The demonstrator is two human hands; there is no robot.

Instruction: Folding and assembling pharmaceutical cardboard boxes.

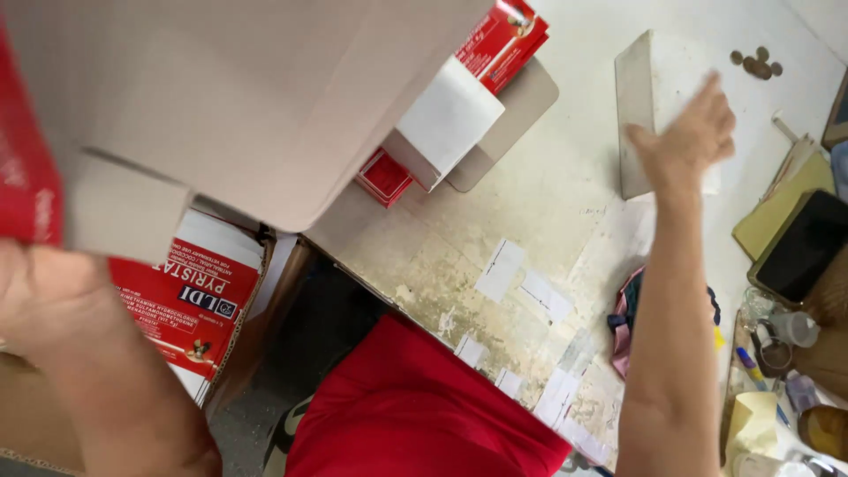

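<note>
Flat carton [230, 97]: nearest the camera, held up at upper left and filling that part of the view. Its inner face was plain grey-brown board, with one squared flap hanging at lower left and a red printed outer face showing as a strip along the far left edge. One counted.

Left hand [49, 300]: below the carton at the left edge, closed on its lower edge. The fingers were hidden behind the board.

Carton stack [190, 296]: just right of the left hand, flat red-and-white printed cartons piled in an open brown box. The top one showed a red panel with white lettering and a dark label patch. The number in the pile could not be told.

Red cloth [415, 415]: bottom centre, at the table's [459, 238] near edge.

Folded cartons [468, 88]: upper centre on the table, red with white panels, partly under the held carton. There was one small red end at the lower left, one white-faced piece in the middle and two red pieces at the top. A grey board lay beneath them.

Paper slips [501, 269]: white, stuck along the worn table top, about seven in all.

Grey slab [634, 110]: upper right, standing on edge.

Right hand [693, 132]: open, fingers spread, palm against the slab's right side, gripping nothing.

Black device [802, 246]: far right, flat with a dark screen, on tan paper. One counted. Small cups and jars stood below it.
</note>
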